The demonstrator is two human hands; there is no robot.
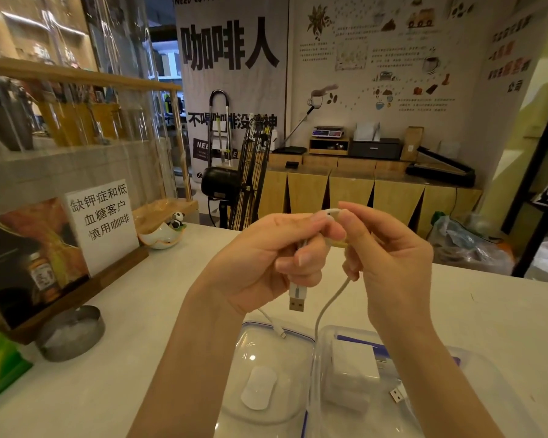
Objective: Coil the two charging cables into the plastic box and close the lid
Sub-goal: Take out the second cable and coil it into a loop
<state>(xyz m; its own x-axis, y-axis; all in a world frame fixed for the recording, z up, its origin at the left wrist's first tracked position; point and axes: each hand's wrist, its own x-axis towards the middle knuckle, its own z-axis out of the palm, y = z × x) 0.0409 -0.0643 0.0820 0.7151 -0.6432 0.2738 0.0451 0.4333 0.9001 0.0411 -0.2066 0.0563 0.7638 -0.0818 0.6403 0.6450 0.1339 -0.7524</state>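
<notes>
Head view, left hand (pixel 266 260) and right hand (pixel 389 263) pinching smooth white cable (pixel 328 306), flat USB plug (pixel 297 298) dangling

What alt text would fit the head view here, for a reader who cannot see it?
Two hands hold a white charging cable above a white counter: the left hand grips it with the USB plug hanging below, the right hand pinches a loop. Below lie a clear plastic box, holding another USB plug, and its lid.
</notes>
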